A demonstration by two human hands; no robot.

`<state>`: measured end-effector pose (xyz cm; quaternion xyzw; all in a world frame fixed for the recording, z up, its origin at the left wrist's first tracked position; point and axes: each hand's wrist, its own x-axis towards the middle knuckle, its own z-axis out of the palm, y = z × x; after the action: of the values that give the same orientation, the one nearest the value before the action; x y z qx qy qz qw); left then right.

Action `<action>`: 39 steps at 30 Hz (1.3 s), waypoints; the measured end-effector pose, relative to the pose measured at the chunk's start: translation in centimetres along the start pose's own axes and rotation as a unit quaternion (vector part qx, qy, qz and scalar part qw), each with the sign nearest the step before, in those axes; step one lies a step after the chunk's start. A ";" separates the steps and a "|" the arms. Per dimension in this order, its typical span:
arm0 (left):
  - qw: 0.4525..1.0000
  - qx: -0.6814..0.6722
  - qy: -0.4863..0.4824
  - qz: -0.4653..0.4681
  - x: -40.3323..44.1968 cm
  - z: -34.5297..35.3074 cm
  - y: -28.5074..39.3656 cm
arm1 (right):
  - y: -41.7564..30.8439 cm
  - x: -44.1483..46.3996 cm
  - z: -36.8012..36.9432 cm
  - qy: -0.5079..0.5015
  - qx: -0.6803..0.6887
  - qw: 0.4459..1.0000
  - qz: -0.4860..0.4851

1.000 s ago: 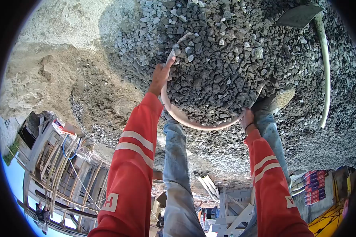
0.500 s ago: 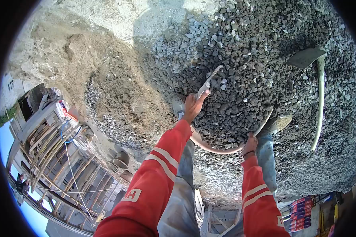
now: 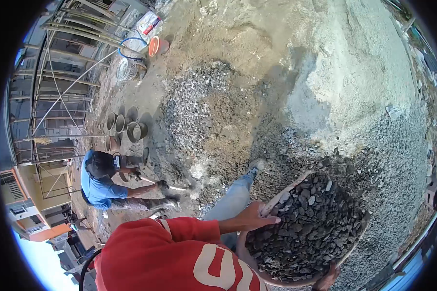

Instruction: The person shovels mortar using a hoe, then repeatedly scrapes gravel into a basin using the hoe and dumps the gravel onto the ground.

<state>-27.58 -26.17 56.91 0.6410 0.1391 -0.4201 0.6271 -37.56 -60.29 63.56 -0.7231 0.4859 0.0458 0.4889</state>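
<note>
A wide round basin [image 3: 245,251] heaped with dark crushed stone [image 3: 306,223] is held tilted at the lower right of the head view. My left hand [image 3: 252,218] is closed round the rim on its near left side, thumb over the edge. Low on the far right side of the rim is my right hand [image 3: 327,279], partly hidden by the basin and gripping its edge. A red sleeve [image 3: 179,257] covers the lower left, and one jean-clad leg [image 3: 235,196] shows behind my left hand.
A co-worker in a blue shirt [image 3: 99,186] bends at the left with a long-handled tool. Several dark buckets [image 3: 137,131], an orange bucket [image 3: 159,46] and a white sack [image 3: 147,22] lie beyond. A gravel and sand heap [image 3: 194,106] spreads across the middle; scaffolding poles stand upper left.
The basin has come up off the gravel in both hands, loaded with stone. The view has swung round; the long-handled hoe is gone from sight and the co-worker and buckets now show.
</note>
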 end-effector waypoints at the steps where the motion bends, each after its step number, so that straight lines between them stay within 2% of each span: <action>1: 0.996 -0.083 0.002 0.044 -2.0 0.6 0.5 | -3.8 -1.5 -0.8 0.006 -0.005 0.999 -0.033; 2: 0.992 -0.108 0.016 0.058 -4.0 0.9 1.9 | -7.2 -2.9 -1.4 0.008 -0.011 0.998 -0.065; 4: 0.992 -0.068 0.079 0.075 -6.6 0.1 4.6 | -11.5 -5.4 -1.3 0.012 0.002 0.992 -0.126; 5: 0.978 -0.112 0.110 0.138 -6.5 0.4 3.8 | -10.9 -3.9 -3.1 -0.088 -0.014 0.977 -0.192; 6: 0.973 -0.127 0.121 0.150 -7.4 0.3 3.9 | -10.8 -3.0 -2.5 -0.105 -0.008 0.973 -0.207; 7: 0.978 -0.101 0.143 0.111 -8.0 -0.3 4.2 | -11.5 -2.5 -1.6 -0.125 -0.003 0.967 -0.222; 8: 0.980 -0.071 0.171 0.078 -8.1 -1.1 2.8 | -11.6 -4.3 1.5 -0.097 -0.015 0.964 -0.246; 9: 0.974 -0.087 0.190 0.084 -8.3 -1.9 2.3 | -11.4 -3.2 3.2 -0.091 -0.039 0.946 -0.309; 11: 0.953 -0.151 0.233 0.124 -7.3 -2.4 2.0 | -13.4 -0.5 4.9 -0.151 -0.090 0.934 -0.310; 12: 0.945 -0.155 0.259 0.127 -6.0 -3.3 0.6 | -13.7 0.5 8.1 -0.193 -0.107 0.932 -0.289; 14: 0.910 -0.160 0.358 0.136 -5.6 -4.6 -1.6 | -13.5 -0.1 13.1 -0.196 -0.064 0.938 -0.278; 15: 0.932 -0.145 0.327 0.063 -6.5 -5.9 -2.2 | -14.3 -1.1 15.0 -0.215 -0.090 0.922 -0.310; 16: 0.929 -0.155 0.330 0.060 -5.5 -6.7 -3.9 | -15.1 -1.9 16.7 -0.234 -0.115 0.903 -0.342; 18: 0.884 -0.234 0.404 0.013 -2.9 -7.0 -9.0 | -15.5 0.6 19.3 -0.313 -0.216 0.863 -0.334; 19: 0.893 -0.243 0.378 0.003 -6.6 -8.6 -6.5 | -15.7 1.1 21.6 -0.333 -0.252 0.847 -0.329; 20: 0.892 -0.244 0.380 0.002 -6.2 -9.1 -7.5 | -15.3 2.4 23.6 -0.336 -0.252 0.846 -0.330; 22: 0.868 -0.273 0.409 -0.071 -4.8 -11.3 -10.8 | -13.9 4.0 28.4 -0.278 -0.290 0.781 -0.478; 23: 0.868 -0.276 0.407 -0.072 -4.3 -12.4 -12.3 | -13.7 3.7 30.7 -0.278 -0.293 0.780 -0.478; 25: 0.842 -0.330 0.423 -0.053 -3.4 -15.3 -15.0 | -13.6 2.3 35.8 -0.349 -0.286 0.702 -0.551; 26: 0.829 -0.355 0.431 -0.042 -3.6 -17.2 -15.4 | -13.5 2.2 38.3 -0.347 -0.286 0.702 -0.553; 27: 0.830 -0.355 0.428 -0.039 -3.9 -18.9 -15.8 | -13.5 2.1 40.8 -0.369 -0.345 0.694 -0.513; 28: 0.835 -0.347 0.418 -0.087 -5.0 -20.7 -15.7 | -13.4 1.7 43.1 -0.388 -0.404 0.683 -0.469; 29: 0.837 -0.339 0.408 -0.134 -5.5 -22.8 -15.8 | -13.1 0.4 45.4 -0.404 -0.392 0.694 -0.449; 30: 0.836 -0.349 0.402 -0.134 -5.3 -24.4 -16.0 | -12.0 -0.5 47.5 -0.412 -0.316 0.701 -0.490; 32: 0.841 -0.298 0.425 -0.153 -5.5 -26.2 -17.3 | -11.3 -0.9 51.0 -0.444 -0.408 0.711 -0.362; 34: 0.841 -0.264 0.445 -0.160 -6.1 -29.2 -18.1 | -9.1 -1.3 53.8 -0.462 -0.393 0.707 -0.363; 37: 0.831 -0.211 0.491 -0.159 -6.1 -29.9 -17.9 | -8.6 -2.5 54.6 -0.469 -0.386 0.717 -0.343; 39: 0.852 -0.211 0.448 -0.170 -5.9 -30.9 -18.0 | -9.2 -3.3 54.5 -0.465 -0.406 0.739 -0.268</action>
<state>-32.64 7.53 44.44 0.5788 0.5970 -0.1480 0.5355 -10.10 -16.74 43.23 -0.8420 -0.0808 0.4366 0.3064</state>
